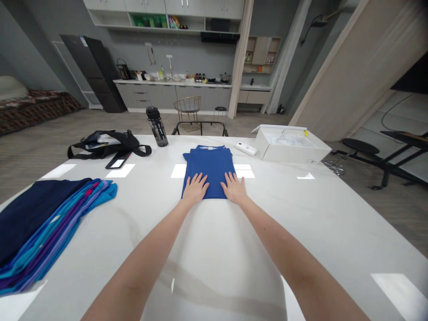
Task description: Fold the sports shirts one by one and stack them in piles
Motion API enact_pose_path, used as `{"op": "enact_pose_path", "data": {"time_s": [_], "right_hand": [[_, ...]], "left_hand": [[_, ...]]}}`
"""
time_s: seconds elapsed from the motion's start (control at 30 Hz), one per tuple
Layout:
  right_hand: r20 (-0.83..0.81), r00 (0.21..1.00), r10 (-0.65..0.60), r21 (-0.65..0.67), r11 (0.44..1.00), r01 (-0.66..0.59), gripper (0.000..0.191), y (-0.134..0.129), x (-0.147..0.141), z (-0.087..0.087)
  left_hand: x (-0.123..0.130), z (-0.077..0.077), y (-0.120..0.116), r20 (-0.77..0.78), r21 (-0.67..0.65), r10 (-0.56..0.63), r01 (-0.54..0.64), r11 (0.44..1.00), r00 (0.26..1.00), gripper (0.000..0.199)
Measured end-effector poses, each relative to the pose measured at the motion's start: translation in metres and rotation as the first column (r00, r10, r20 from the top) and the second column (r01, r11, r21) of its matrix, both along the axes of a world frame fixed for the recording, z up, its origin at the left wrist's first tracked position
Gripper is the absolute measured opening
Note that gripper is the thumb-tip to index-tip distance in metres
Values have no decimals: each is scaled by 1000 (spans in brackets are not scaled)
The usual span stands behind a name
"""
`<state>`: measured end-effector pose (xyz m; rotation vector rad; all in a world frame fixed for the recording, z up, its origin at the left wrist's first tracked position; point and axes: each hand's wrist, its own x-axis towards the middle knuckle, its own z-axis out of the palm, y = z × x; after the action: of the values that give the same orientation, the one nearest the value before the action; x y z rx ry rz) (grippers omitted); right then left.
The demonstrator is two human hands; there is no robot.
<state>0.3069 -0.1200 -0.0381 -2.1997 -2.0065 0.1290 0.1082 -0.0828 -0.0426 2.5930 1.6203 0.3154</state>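
A blue shirt (pixel 209 165), folded into a rough rectangle, lies on the white table (pixel 214 236) with its collar at the far edge. My left hand (pixel 196 187) rests flat on the shirt's near left corner, fingers spread. On the near right corner my right hand (pixel 234 187) lies flat too, its fingers apart. Neither hand grips anything. A pile of clothes (pixel 43 223) in navy, blue, teal and purple lies at the table's left side.
At the far left are a black bag (pixel 113 142) and a phone (pixel 118 160). A dark bottle (pixel 156 127) stands behind them. Right of the shirt are a white device (pixel 246 149) and an open white box (pixel 290 145). A chair (pixel 200 127) stands beyond the table.
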Motion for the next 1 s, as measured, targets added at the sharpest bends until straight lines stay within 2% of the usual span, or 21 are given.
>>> {"op": "enact_pose_path", "data": {"time_s": [0.07, 0.13, 0.2, 0.3, 0.5, 0.73, 0.87, 0.93, 1.0], "right_hand": [[-3, 999, 34, 51, 998, -34, 62, -3, -13, 0], [-30, 997, 77, 78, 994, -74, 61, -5, -29, -3], [-52, 995, 83, 58, 995, -80, 60, -6, -41, -8], [-50, 997, 66, 15, 998, -65, 60, -9, -44, -11], [-25, 999, 48, -12, 999, -48, 69, -23, -19, -8], [-22, 999, -32, -122, 992, 29, 73, -46, 7, -5], [-24, 998, -50, -180, 983, 45, 74, -62, 18, -3], [-28, 997, -67, -195, 979, 61, 76, -72, 18, -1], [-38, 997, -64, -149, 987, 58, 76, -83, 12, 0]], "left_hand": [[9, 0, -4, 26, 36, 11, -12, 999, 1000, 54], [20, -2, -8, 37, 65, -27, 24, 998, 999, 54], [28, -5, -11, 25, 46, -56, 55, 997, 998, 54], [28, -6, -14, 10, 11, -19, 19, 1000, 1000, 55], [8, -6, -23, -2, 0, 24, -24, 1000, 1000, 58], [-15, -12, -32, -21, -49, 74, -75, 996, 997, 64], [-33, -12, -48, -32, -81, 98, -100, 992, 995, 69], [-42, -13, -60, -33, -47, 114, -115, 992, 993, 72], [-51, -15, -72, -19, 38, 102, -101, 994, 995, 71]]}}
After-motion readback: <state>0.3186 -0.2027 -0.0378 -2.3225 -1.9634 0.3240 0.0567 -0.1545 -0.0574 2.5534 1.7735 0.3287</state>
